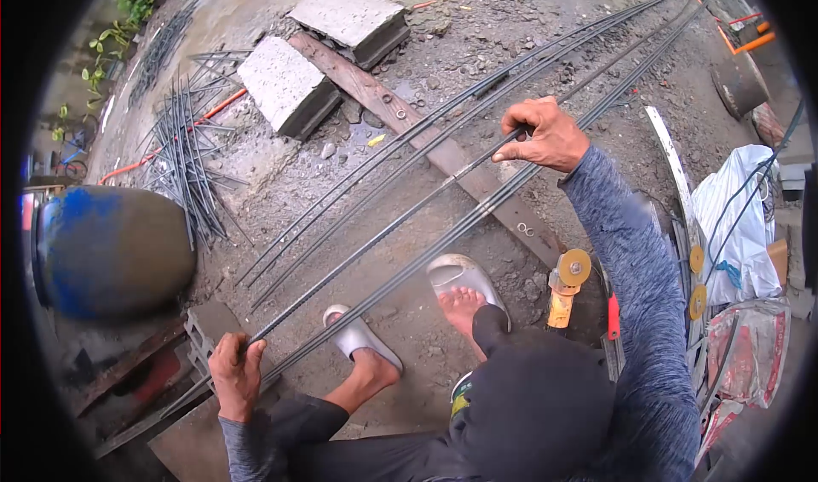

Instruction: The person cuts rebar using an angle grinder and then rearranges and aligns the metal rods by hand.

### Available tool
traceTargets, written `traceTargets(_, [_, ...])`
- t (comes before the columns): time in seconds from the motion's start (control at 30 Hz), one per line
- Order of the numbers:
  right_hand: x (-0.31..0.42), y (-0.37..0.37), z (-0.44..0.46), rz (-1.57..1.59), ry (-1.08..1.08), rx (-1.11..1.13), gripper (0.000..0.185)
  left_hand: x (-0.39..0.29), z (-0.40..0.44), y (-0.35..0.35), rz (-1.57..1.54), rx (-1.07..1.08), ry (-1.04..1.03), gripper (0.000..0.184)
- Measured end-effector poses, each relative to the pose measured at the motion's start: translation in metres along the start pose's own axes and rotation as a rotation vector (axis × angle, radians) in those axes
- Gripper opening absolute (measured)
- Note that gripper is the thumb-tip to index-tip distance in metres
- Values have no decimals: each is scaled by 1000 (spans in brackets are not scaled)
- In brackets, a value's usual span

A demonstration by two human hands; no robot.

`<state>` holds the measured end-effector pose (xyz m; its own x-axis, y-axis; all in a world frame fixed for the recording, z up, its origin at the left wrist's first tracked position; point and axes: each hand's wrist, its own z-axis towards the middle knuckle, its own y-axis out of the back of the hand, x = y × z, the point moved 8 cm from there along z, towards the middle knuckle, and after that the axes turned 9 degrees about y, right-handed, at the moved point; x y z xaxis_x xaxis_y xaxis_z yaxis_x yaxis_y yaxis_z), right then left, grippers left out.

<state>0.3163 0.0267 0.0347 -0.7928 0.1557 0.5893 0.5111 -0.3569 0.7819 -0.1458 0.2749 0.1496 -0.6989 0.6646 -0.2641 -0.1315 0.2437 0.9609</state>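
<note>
A long steel reinforcing bar (375, 238) runs diagonally from lower left to upper right in front of me. My left hand (235, 375) is closed around its lower end, thumb along the top. Further up, my right hand (545, 135) pinches the same bar between thumb and curled fingers; a small dark patch shows between those fingers, too unclear to name. More bars (443, 242) lie just below the held one, and others (409, 137) lie above it. They cross a brown wooden plank (456, 160) with several metal rings or nuts on it.
Two concrete blocks (281, 82) rest against the plank. Cut rods (183, 146) are heaped at left near a blue-stained drum (119, 248). An angle grinder (564, 290) stands by my right foot, with a white plastic bag (740, 218) beyond. My feet, in grey clogs (362, 337), are under the bars.
</note>
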Motion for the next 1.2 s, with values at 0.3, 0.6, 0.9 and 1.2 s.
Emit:
traceTargets(0.3, [32, -5, 3, 134, -53, 11, 47, 73, 7, -16, 54, -61, 72, 40])
traceTargets(0.6, [95, 65, 4, 19, -1, -38, 52, 97, 50, -57, -135, -32, 71, 42])
traceTargets(0.9, [25, -18, -16, 313, -189, 63, 48, 66, 11, 26, 77, 83, 261, 60])
traceTargets(1.2, [-5, -74, -23, 69, -131, 132, 51, -7, -14, 83, 351, -38, 81, 54])
